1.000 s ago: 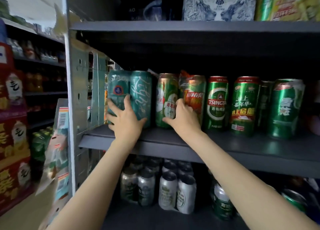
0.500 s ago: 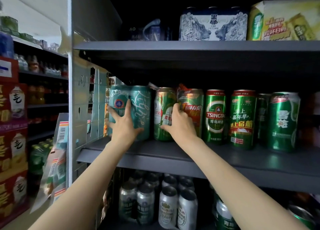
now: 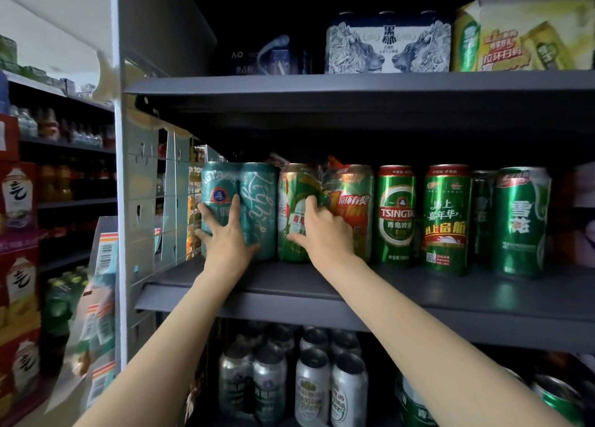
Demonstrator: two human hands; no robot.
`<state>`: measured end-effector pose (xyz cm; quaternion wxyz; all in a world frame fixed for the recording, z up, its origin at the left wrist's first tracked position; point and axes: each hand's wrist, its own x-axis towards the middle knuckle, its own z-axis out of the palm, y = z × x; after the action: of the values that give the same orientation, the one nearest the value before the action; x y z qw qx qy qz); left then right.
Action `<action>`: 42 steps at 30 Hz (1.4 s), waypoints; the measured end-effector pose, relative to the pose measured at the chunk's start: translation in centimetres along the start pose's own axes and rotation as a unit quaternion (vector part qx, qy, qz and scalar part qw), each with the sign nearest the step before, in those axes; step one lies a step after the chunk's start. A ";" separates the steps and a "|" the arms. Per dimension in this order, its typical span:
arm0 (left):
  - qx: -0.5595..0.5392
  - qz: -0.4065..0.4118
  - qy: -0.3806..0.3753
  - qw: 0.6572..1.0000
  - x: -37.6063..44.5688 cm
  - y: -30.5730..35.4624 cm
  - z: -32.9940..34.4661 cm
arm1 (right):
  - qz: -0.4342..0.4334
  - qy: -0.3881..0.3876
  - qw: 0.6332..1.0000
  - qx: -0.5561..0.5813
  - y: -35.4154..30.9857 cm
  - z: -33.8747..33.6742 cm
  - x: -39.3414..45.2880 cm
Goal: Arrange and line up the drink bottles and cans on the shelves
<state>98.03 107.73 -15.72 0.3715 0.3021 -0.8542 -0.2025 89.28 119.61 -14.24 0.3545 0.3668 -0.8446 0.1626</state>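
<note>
On the middle shelf (image 3: pixel 322 301) stands a row of tall beer cans. At its left end is a pair of teal cans (image 3: pixel 260 201); my left hand (image 3: pixel 225 240) lies spread against their fronts, fingers straight, index finger up between the two. Beside them stands a shrink-wrapped pack of green and red cans (image 3: pixel 351 201). My right hand (image 3: pixel 322 233) grips this pack, fingers curled into the gap between its two front cans, thumb on the left can. To the right stand a Tsingtao can (image 3: pixel 396 214), a green and red can (image 3: pixel 446 217) and a green can (image 3: pixel 521 220).
The shelf above (image 3: pixel 354 84) holds a blue lion-print carton (image 3: pixel 386 45) and a yellow-green carton (image 3: pixel 524 34). Silver cans (image 3: pixel 312 391) fill the shelf below. A grey upright (image 3: pixel 120 201) bounds the shelf on the left, with stacked red cartons (image 3: pixel 19 265) beyond it.
The camera has tilted upward, so the shelves sit lower in view. My right hand's fingers moved up into the gap between the wrapped cans. The left hand stays on the teal cans.
</note>
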 end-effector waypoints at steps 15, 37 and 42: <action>0.026 0.022 -0.089 0.995 -2.3 4.8 3.3 | 0.048 0.052 0.984 0.166 6.2 -1.7 -3.1; 0.024 0.228 -0.033 0.973 -6.5 14.5 9.2 | 0.204 -0.049 0.941 0.265 19.0 -5.2 -6.6; 0.045 0.214 -0.019 0.976 -6.5 14.5 9.0 | 0.233 -0.077 0.937 0.250 19.4 -5.1 -6.2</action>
<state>89.43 123.86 -16.53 0.3754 0.1251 -0.9144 -0.0853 80.40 138.63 -15.44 0.1374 0.2479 -0.8633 0.4175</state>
